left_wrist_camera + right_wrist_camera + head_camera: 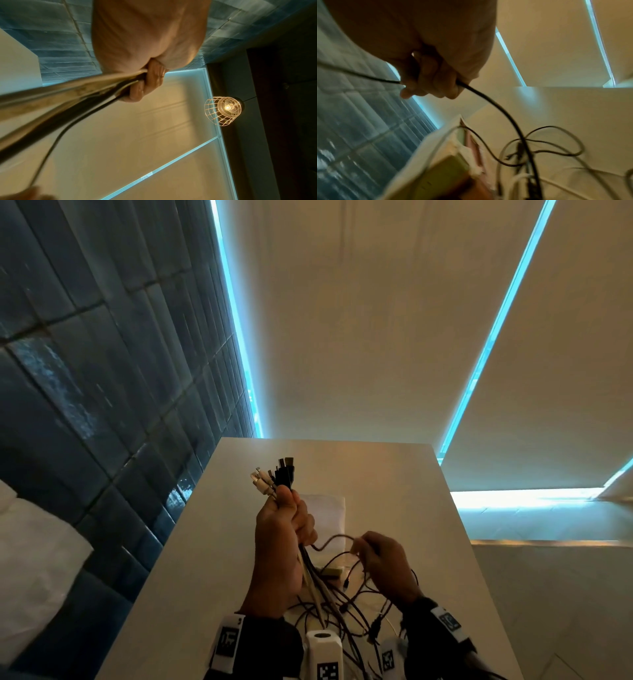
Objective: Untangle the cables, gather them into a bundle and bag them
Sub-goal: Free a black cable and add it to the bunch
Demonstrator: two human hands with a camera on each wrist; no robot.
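Observation:
My left hand (286, 525) is raised above the white table (205, 542) and grips a bundle of cables (310, 571). Their black and white plug ends (274, 479) stick up out of my fist. In the left wrist view my curled fingers (147, 82) wrap the cable bundle (72, 94). My right hand (383, 563) pinches a single dark cable (334, 541) that loops over from the bundle; the right wrist view shows my fingers (433, 79) closed round this dark cable (496, 108). Loose cable tails (346, 607) lie tangled on the table below both hands. A clear plastic bag (325, 511) lies flat behind my left hand.
A small pale block (330, 571) sits on the table among the cables. A dark tiled wall (102, 371) runs along the left, pale blinds (376, 337) stand behind the table. A white cushion (30, 559) is at the far left. A caged lamp (223, 111) hangs overhead.

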